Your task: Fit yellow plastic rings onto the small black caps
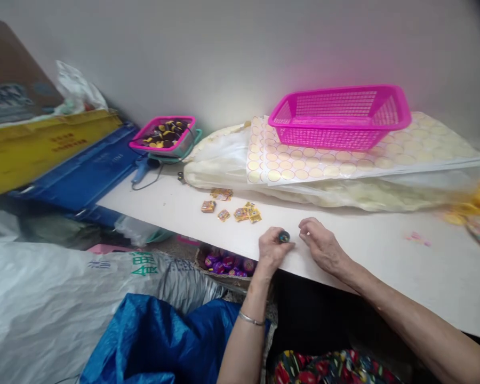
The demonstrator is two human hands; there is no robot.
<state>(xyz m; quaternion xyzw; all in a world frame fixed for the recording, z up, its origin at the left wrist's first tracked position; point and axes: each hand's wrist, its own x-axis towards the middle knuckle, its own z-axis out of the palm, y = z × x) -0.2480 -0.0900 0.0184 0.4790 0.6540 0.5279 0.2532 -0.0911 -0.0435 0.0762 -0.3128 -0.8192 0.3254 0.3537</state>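
Observation:
At the table's front edge my left hand is closed around a small dark round piece, its patterned end facing up. Just to the right, my right hand hovers near it with thumb and fingertips drawn together in a pinch; anything between them is too small to make out. Behind my left hand lie small yellow printed labels in a loose heap. Farther left are a stacked bundle of labels, a single label and another flat pile of labels.
A pink basket rests on sheets of round stickers over a bulky plastic bag. At the back left are a tray of dark and yellow pieces and a blue corded tool. Purple-wrapped items fill a box below.

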